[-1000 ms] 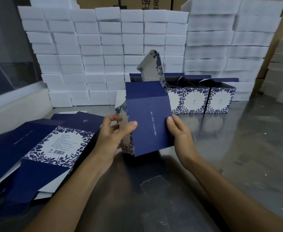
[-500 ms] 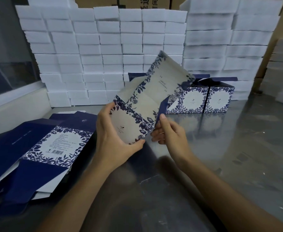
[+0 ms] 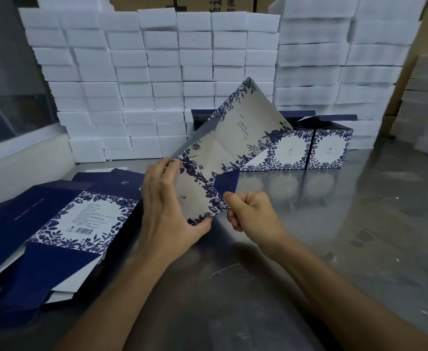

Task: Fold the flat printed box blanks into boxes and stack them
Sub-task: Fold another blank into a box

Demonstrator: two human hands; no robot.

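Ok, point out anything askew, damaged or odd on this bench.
Nothing looks damaged or spilled. The pile of flat blanks lies loosely fanned, not squared. The folded boxes stand in a neat row, top flaps open. The blank in hand is tilted, mid-fold, held by the left hand and right hand.

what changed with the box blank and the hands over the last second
The box blank was turned over: its plain navy face showed a second ago, now the floral white panels face the camera, tilted up to the right. The left hand moved to grip its lower left edge; the right hand curled and now pinches the lower corner. The flat blanks and folded boxes stayed put.
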